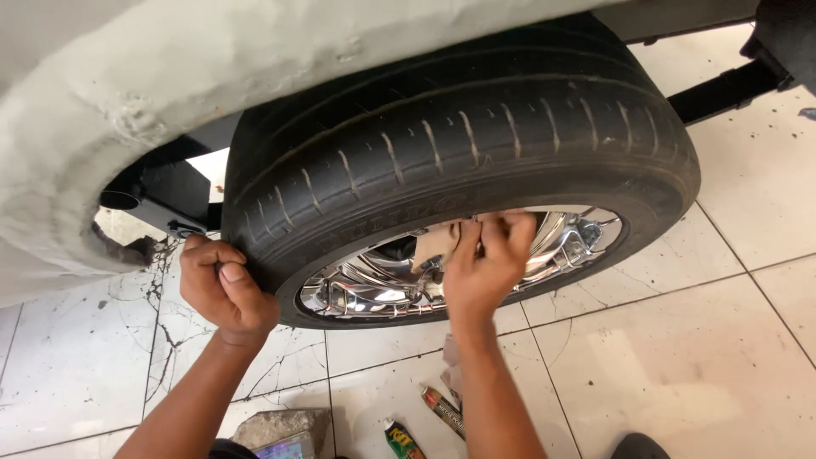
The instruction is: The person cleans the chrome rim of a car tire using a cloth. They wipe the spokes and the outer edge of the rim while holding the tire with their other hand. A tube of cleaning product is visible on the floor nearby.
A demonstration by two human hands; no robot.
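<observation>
Gripping tyre w/ curled left hand; right hand fingers pinching cloth on chrome rim (cloth mostly hidden).

A pale tiled floor, cracked at the left, carries two small tubes, a grey stone block and the tyre.

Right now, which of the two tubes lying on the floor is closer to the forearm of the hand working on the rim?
The red-and-brown tube, lying right beside the right forearm below the right hand. The green-and-yellow tube lies further left, at the frame's bottom edge.
</observation>
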